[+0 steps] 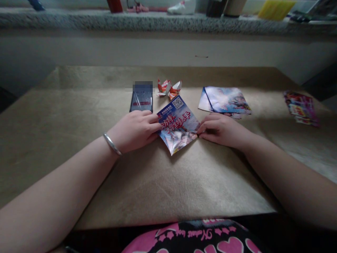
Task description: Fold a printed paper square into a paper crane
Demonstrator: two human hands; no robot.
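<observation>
Pink-patterned clothing [189, 239] is cut off at bottom centre. Left hand [135, 130] and right hand [221, 130] pinch opposite sides of one printed leaflet [177, 126] at frame centre. One phone [141, 102] has a blurred top.

Phone [141, 100] top pixelated (screen illegible); ledge [79, 21] objects cut by top edge; leaflet [179, 128] corner under left fingers [154, 127].

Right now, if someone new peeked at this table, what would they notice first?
Most likely the colourful printed leaflet with red lettering and a QR code, in the middle of the tan table, held at its side corners by the left hand and right hand. Just behind it sits a small red-and-white folded paper figure, next to a dark phone.
</observation>
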